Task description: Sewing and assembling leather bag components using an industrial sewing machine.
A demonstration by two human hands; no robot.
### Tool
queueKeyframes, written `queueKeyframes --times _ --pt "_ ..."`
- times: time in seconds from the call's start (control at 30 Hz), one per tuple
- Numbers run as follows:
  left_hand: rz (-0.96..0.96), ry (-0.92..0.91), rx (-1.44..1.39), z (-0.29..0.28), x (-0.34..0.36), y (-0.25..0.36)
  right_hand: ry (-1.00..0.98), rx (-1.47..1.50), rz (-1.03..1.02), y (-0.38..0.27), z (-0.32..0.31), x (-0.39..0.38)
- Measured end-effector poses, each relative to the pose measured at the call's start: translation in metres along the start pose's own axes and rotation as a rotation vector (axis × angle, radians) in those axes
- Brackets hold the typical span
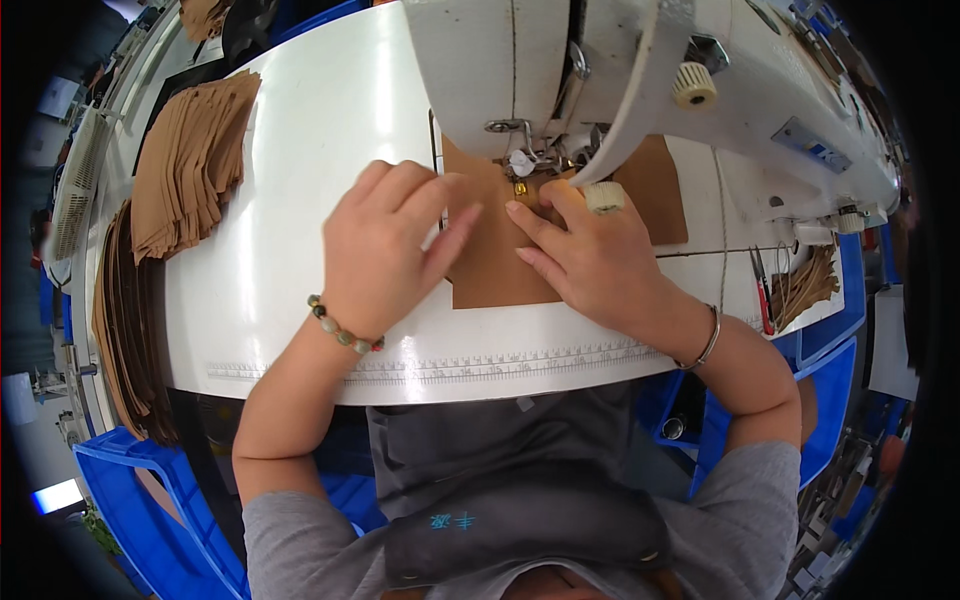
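One flat, brown, leather-like sheet point(495, 275) lies beneath the spread, unclenched right hand point(603, 255), seemingly steadied near the small metal presser foot point(520, 186) beyond its fingertips, while the curled left hand point(385, 240), apparently empty, hovers leftward.

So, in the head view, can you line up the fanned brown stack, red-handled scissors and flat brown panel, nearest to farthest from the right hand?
From the right hand:
1. Flat brown panel: directly under it.
2. Red-handled scissors: off to its right.
3. Fanned brown stack: far to its left.
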State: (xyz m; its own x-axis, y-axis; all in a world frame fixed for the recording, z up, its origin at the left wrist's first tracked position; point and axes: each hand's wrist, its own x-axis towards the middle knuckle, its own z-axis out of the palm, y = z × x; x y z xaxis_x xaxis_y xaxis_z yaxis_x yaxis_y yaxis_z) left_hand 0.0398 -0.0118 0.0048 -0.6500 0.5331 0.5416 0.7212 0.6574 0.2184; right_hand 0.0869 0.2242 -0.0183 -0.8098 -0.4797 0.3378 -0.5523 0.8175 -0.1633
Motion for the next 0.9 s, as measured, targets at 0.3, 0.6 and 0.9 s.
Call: queueKeyframes --times 0.3,0.6,0.9 --pt "0.060 -0.308 -0.124 0.017 -0.011 0.014 0.181 0.152 0.016 0.019 0.000 0.000" --pt "0.051 -0.334 0.030 0.014 -0.012 0.024 0.012 1.622 0.705 0.048 -0.013 0.007" --pt "0.034 -0.292 0.005 0.018 -0.014 0.027 0.128 0.011 -0.045 0.010 -0.001 -0.005"
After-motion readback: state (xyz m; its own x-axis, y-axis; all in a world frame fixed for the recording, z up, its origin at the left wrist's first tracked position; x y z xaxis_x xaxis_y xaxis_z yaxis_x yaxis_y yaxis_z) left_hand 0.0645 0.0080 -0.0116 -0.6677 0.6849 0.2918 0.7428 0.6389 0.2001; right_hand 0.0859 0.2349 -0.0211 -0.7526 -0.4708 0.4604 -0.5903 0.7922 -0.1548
